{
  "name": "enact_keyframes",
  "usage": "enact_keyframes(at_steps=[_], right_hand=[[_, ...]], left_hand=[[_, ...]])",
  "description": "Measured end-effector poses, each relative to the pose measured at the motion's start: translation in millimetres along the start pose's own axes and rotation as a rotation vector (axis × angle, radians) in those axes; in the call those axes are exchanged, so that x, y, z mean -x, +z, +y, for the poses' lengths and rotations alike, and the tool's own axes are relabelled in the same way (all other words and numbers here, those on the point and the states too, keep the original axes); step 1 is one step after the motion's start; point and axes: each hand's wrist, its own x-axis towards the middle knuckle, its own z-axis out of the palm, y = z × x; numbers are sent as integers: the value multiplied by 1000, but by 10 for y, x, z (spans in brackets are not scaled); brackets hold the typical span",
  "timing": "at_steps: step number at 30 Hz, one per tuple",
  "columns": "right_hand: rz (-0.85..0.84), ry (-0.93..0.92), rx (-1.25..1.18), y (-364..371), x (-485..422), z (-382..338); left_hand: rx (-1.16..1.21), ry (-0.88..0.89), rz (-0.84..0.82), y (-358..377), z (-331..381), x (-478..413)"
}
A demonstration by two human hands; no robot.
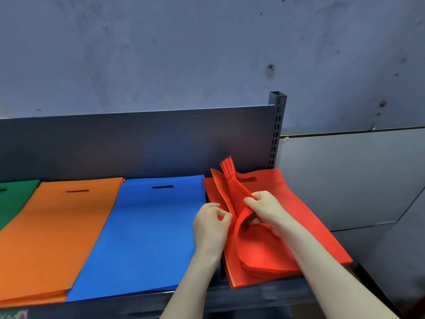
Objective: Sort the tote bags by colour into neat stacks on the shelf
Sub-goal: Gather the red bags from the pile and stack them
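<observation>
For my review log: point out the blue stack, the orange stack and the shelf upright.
blue stack (147,236), head view, middle of top bag.
orange stack (57,236), head view, middle of top bag.
shelf upright (277,125), head view, slotted face.

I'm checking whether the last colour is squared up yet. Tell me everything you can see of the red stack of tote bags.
The red stack of tote bags lies at the right end of the shelf, beside the blue stack. It looks like thin non-woven fabric with a die-cut handle slot near the back edge. It is untidy: several bags are bent upward, edges fanned. The left hand pinches one layer; the right hand grips a lifted bundle. An orange edge shows at the bottom.
</observation>
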Motion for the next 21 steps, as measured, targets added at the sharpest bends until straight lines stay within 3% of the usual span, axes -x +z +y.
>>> enact_keyframes(at_steps=[9,15,21], right_hand=[[-36,50,20,80,-31,-27],[32,53,199,100,-54,-107],[107,-57,441,135,-54,-156]], left_hand=[[-59,-63,3,2,39,-54],[-33,-12,0,-6,67,-35],[-12,-28,-28,-11,55,-56]])
